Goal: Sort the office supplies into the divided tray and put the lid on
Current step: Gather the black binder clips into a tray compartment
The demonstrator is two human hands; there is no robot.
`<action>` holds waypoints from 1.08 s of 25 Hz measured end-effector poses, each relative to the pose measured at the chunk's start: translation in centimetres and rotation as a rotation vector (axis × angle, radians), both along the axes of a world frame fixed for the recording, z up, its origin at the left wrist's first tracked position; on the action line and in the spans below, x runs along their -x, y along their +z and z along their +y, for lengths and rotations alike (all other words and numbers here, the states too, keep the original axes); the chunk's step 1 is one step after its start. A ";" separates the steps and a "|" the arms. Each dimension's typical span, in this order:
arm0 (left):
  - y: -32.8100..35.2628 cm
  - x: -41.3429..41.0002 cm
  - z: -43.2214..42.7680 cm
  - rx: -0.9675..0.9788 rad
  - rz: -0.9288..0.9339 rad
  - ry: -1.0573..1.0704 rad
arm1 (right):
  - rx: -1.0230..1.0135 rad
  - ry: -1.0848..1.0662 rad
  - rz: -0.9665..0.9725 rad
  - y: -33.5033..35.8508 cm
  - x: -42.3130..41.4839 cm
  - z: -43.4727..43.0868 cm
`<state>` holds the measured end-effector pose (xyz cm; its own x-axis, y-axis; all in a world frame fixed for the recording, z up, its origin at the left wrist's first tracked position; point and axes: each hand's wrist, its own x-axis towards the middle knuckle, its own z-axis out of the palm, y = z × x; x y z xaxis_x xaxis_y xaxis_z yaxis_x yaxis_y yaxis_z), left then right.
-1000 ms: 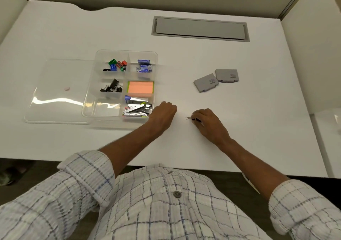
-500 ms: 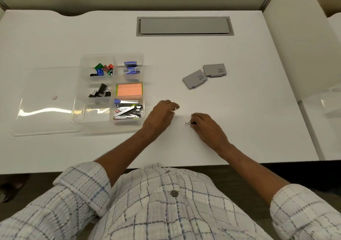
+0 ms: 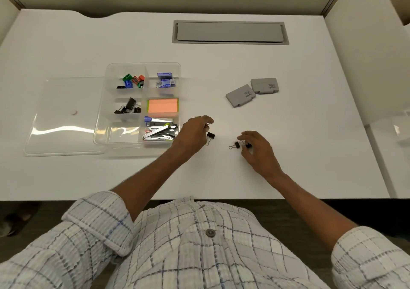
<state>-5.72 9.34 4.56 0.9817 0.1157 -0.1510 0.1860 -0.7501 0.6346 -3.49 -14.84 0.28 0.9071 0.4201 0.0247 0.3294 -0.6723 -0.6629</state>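
The clear divided tray (image 3: 142,63) stands left of centre on the white desk. It holds coloured clips (image 3: 133,81), blue staple boxes (image 3: 165,81), black binder clips (image 3: 129,107), orange sticky notes (image 3: 163,106) and staplers (image 3: 159,131). Its clear lid (image 3: 64,115) lies flat on its left, partly under it. My left hand (image 3: 192,134) is just right of the tray and pinches a black binder clip (image 3: 211,135) by its wire handle. My right hand (image 3: 258,150) curls over a second binder clip (image 3: 248,145); a third (image 3: 237,145) lies at its fingertips.
Two flat grey boxes (image 3: 240,95) (image 3: 265,85) lie on the desk to the far right of the tray. A grey cable hatch (image 3: 229,32) sits in the desk at the back. A white partition (image 3: 377,66) bounds the right side.
My left hand has lifted a little and a binder clip now shows below its fingertips. My right hand's fingers have spread, uncovering two clips under it.
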 end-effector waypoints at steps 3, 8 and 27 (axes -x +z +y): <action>-0.1 0.1 -0.2 0.065 -0.004 0.028 | -0.205 -0.159 0.079 0.9 -0.1 0.0; -0.2 0.0 -0.3 0.446 0.111 0.199 | -0.543 -0.372 0.530 2.4 -0.3 1.7; 3.6 -0.2 17.2 0.879 -0.010 0.705 | -0.700 -0.147 0.953 9.1 -5.1 27.1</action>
<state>-5.48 26.53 8.20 0.7407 0.5027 -0.4456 0.3834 0.2284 0.8949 1.56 12.28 9.41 0.7227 0.4740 -0.5030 -0.5449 -0.0568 -0.8366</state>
